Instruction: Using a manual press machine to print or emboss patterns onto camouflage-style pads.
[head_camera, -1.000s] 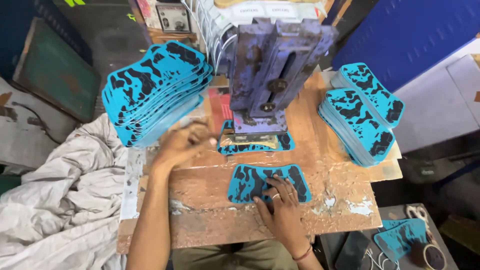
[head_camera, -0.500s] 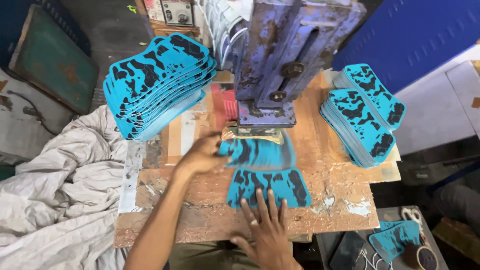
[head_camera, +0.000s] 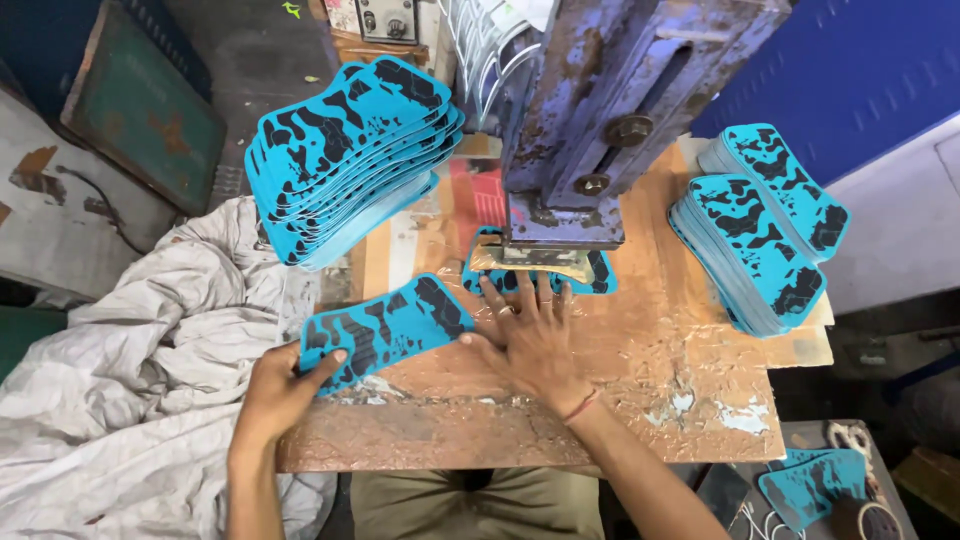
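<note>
Down at the bench (head_camera: 620, 400), both hands busy. Left hand (head_camera: 285, 390) pinching one blue-and-black patterned piece (head_camera: 385, 325) by its lower left corner, thumb on top, fingers underneath; piece lying slantwise on the worn wooden top, left end poking past the edge. Right hand (head_camera: 535, 335) spread flat, palm down, fingers open and grasping nothing, fingertips resting on a second piece (head_camera: 598, 272) tucked under the press (head_camera: 600, 120). Second piece mostly hidden beneath the press foot (head_camera: 530, 258) and the hand, only blue edges showing at left and right; probably lying flat, though hard to tell. Red thread round the right wrist.

Behind the left hand, at the far left corner, a tall leaning stack (head_camera: 345, 160) of the same pieces. Across the bench, at the right edge, two shorter stacks (head_camera: 760, 235) side by side, touching. Left of the bench, crumpled grey cloth (head_camera: 130, 380) heaped up. Lower right, off the bench, one loose piece (head_camera: 810, 485) lying on a dark surface.
</note>
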